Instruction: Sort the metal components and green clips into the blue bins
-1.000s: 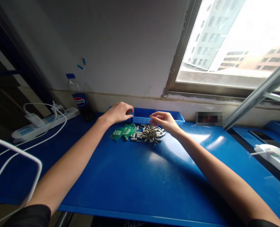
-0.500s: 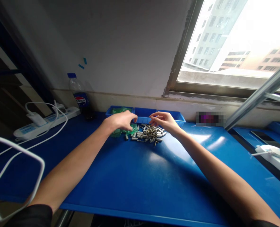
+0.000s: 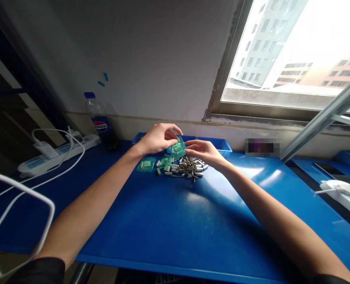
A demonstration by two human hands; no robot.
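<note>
My left hand (image 3: 161,138) pinches the top edge of a small green plastic bag (image 3: 177,149), raised above the tabletop with pale pieces showing through it. At the bag's right edge are the closed fingertips of my right hand (image 3: 203,150); they appear to grip it. Below lies a heap of small silver metal blocks and brass-coloured pins (image 3: 189,167). Two more green bags rest left of the heap: a filled one (image 3: 146,164) and another (image 3: 165,161) partly under loose blocks. Behind my hands stand blue bins (image 3: 219,145), partly hidden.
The blue table (image 3: 163,221) meets the wall at the back. A cola bottle (image 3: 101,122) and a white power strip (image 3: 59,154) with cables stand at left. Another power strip (image 3: 345,197) and a metal pole (image 3: 323,118) are at right.
My left hand has risen and moved right from beside the heap, lifting a green bag between both hands. My right hand stays nearly in place, its fingers now at the bag's edge.
</note>
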